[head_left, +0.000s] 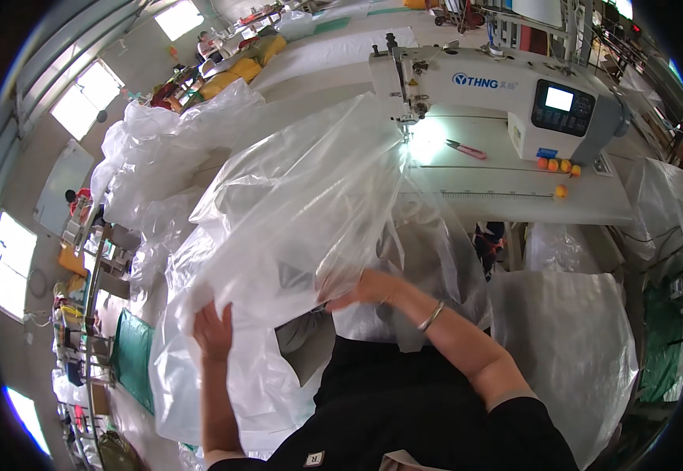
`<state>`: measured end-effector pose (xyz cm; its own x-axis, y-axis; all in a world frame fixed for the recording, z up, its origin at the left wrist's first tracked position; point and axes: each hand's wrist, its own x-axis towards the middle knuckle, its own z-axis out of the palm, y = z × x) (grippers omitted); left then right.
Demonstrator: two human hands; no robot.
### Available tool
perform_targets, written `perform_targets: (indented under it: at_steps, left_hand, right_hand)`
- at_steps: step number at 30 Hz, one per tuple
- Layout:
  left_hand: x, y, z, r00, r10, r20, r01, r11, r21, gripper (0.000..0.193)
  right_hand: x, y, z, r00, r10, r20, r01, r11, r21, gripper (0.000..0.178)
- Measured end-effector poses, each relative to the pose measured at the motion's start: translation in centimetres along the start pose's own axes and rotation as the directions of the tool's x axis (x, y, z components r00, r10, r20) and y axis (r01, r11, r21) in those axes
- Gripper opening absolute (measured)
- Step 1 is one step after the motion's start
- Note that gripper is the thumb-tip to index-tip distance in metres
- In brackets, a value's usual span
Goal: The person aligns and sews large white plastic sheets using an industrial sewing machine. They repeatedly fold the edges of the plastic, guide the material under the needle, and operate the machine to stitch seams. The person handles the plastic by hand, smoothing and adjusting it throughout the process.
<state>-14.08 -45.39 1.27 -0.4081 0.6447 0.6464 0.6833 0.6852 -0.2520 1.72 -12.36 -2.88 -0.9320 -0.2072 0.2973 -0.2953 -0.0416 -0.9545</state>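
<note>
While a clear, crinkled plastic sheet (294, 204) fans out from the white metal sewing machine (459, 67), the left hand (213, 334) and right hand (369, 289) meet its lower folds, nearer than the machine, seemingly supporting the slack; whether either pinches, I can't tell. Under the machine's arm: a slim pink-handled cutter (467, 150), presumably kept handy.
</note>
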Motion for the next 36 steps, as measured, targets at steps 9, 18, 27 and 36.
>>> perform_targets:
  at_steps: [9,18,27,36]
  left_hand:
    - [9.1,-3.7,-2.9,0.956,0.227,0.183,-0.204,0.969,-0.137,0.051]
    - [-2.0,-1.6,2.7,0.669,0.278,0.689,-0.124,0.956,-0.265,0.052]
    - [0.3,-1.9,2.8,0.698,0.231,0.678,-0.137,0.972,-0.191,0.053]
    - [5.6,-5.4,0.9,0.620,0.158,0.769,-0.106,0.987,-0.117,0.026]
  right_hand:
    - [-6.1,-2.8,8.5,0.883,0.133,0.451,-0.374,0.779,0.504,0.060]
    - [-8.1,0.6,4.9,0.892,0.156,-0.425,0.181,0.738,0.650,0.068]
    - [-8.6,-1.5,5.2,0.980,0.198,0.033,-0.196,0.913,0.359,0.014]
    - [-7.4,-1.9,13.7,0.898,0.146,0.415,-0.143,0.989,-0.037,0.040]
